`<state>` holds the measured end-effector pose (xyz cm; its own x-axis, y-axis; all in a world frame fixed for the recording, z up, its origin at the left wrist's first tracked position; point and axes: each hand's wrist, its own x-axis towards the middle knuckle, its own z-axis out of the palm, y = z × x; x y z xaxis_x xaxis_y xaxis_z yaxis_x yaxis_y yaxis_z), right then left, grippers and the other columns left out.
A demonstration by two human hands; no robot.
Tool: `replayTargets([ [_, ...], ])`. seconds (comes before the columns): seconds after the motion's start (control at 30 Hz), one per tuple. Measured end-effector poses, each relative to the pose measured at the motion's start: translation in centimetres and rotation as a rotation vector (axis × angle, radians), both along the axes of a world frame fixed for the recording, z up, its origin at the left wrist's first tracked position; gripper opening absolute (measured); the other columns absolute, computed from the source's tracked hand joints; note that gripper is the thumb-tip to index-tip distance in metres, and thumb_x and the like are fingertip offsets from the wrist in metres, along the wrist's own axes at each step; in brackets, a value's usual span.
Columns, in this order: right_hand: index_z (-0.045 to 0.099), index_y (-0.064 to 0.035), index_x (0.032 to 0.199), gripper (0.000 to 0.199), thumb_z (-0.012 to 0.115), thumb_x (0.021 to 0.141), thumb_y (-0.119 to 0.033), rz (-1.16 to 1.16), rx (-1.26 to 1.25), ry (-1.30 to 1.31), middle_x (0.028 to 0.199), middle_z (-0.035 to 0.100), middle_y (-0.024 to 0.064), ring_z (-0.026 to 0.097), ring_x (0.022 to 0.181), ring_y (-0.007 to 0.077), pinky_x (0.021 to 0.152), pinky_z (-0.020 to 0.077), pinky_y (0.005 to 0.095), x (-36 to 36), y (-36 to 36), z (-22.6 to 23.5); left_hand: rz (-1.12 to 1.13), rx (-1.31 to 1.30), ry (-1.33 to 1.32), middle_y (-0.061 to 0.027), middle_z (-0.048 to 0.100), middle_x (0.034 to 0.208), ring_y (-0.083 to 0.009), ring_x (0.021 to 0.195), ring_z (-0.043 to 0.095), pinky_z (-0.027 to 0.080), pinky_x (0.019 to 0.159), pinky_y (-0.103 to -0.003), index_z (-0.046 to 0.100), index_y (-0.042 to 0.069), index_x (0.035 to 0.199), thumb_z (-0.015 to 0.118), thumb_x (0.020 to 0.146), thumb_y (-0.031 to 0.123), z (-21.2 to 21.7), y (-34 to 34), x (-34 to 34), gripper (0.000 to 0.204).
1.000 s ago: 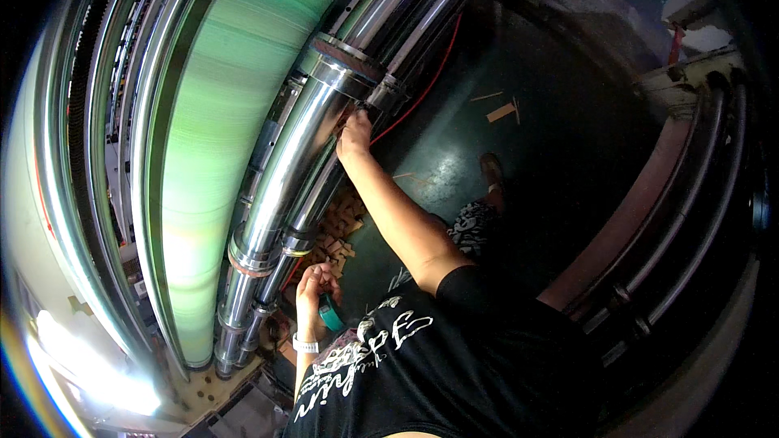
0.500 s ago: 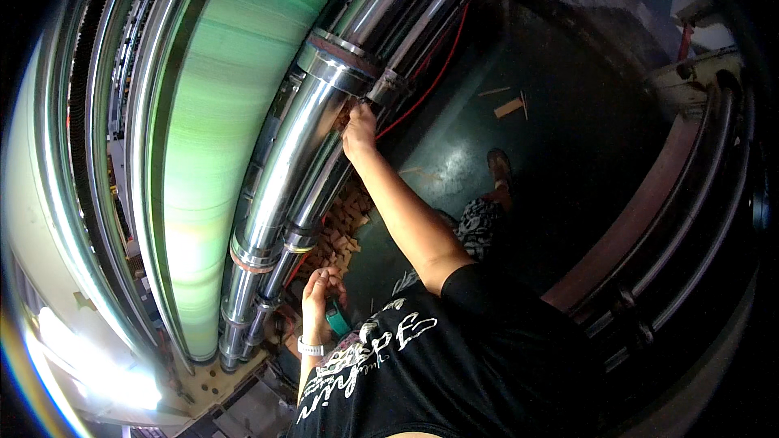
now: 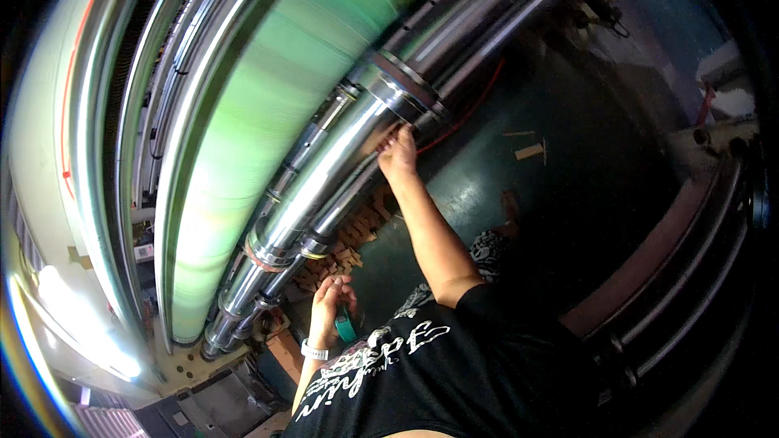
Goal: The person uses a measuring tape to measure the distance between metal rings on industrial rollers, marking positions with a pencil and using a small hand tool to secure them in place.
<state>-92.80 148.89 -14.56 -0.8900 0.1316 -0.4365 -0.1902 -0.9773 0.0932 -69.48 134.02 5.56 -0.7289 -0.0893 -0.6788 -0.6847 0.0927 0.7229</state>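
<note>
Mid-frame, the right hand (image 3: 398, 152) is at a chrome shaft (image 3: 326, 174); lower, the left hand (image 3: 328, 302) curls beside a teal object (image 3: 346, 327); I cannot tell either grip.

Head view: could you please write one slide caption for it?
Right hand at a shiny metal roller beside a large green cylinder; left hand near a small teal object.

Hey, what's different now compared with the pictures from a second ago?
The view has turned, so the chrome roller leans further right in the picture. Both hands appear slightly further right too: the right hand still at that roller, the left hand still low by the green object. Nothing was clearly taken hold of or let go. The tan scraps still lie below.
</note>
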Motion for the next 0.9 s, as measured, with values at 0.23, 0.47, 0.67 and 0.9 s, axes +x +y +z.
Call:
replayTargets([
  [0.23, 0.047, -0.0124, 0.108, 0.034, 0.04, 0.09, -0.041, 0.025, -0.073, 0.048, 0.1, 0.049, 0.0034, 0.046, 0.096, 0.0209, 0.09, 0.0372, 0.0383, 1.7, 0.6, 1.2, 0.059, -0.019, -0.014, -0.0051, 0.052, 0.067, -0.0132, 0.054, 0.05, 0.041, 0.047, -0.025, 0.05, 0.002, 0.099, 0.045, 0.09, 0.024, -0.5, -1.8, -0.8, 0.024],
  [0.47, 0.047, -0.0122, 0.079, 0.031, 0.042, 0.089, -0.041, 0.176, -0.111, 0.306, 0.066, 0.044, -0.0014, 0.041, 0.056, 0.0105, 0.052, 0.0373, 0.0244, 3.0, 3.6, -1.2, -0.088, -0.063, -0.023, -0.0049, 0.053, 0.067, -0.0131, 0.054, 0.05, 0.041, 0.048, -0.025, 0.051, 0.003, 0.096, 0.044, 0.09, 0.025, -0.6, -0.1, -4.1, 0.024],
  [0.67, 0.042, -0.0113, 0.058, 0.046, 0.041, 0.089, -0.046, 0.579, 0.982, -0.204, 0.046, 0.036, -0.0029, 0.034, 0.041, 0.008, 0.038, 0.0263, 0.0224, 7.4, 9.6, -0.8, -0.102, 0.059, -0.042, -0.0039, 0.053, 0.063, -0.0119, 0.052, 0.049, 0.04, 0.046, -0.023, 0.052, 0.004, 0.095, 0.044, 0.09, 0.024, -2.0, -0.1, -4.5, 0.022],
  [0.9, 0.049, 0.0047, 0.069, 0.05, 0.034, 0.092, -0.037, 0.335, 1.669, -0.241, 0.055, 0.045, 0.0147, 0.043, 0.052, 0.0266, 0.054, 0.0363, 0.0388, 8.2, 7.0, -3.2, -0.11, 0.14, -0.035, -0.003, 0.054, 0.065, -0.0112, 0.051, 0.05, 0.041, 0.046, -0.023, 0.052, 0.004, 0.097, 0.045, 0.09, 0.025, -1.7, 1.6, -4.1, 0.023],
])
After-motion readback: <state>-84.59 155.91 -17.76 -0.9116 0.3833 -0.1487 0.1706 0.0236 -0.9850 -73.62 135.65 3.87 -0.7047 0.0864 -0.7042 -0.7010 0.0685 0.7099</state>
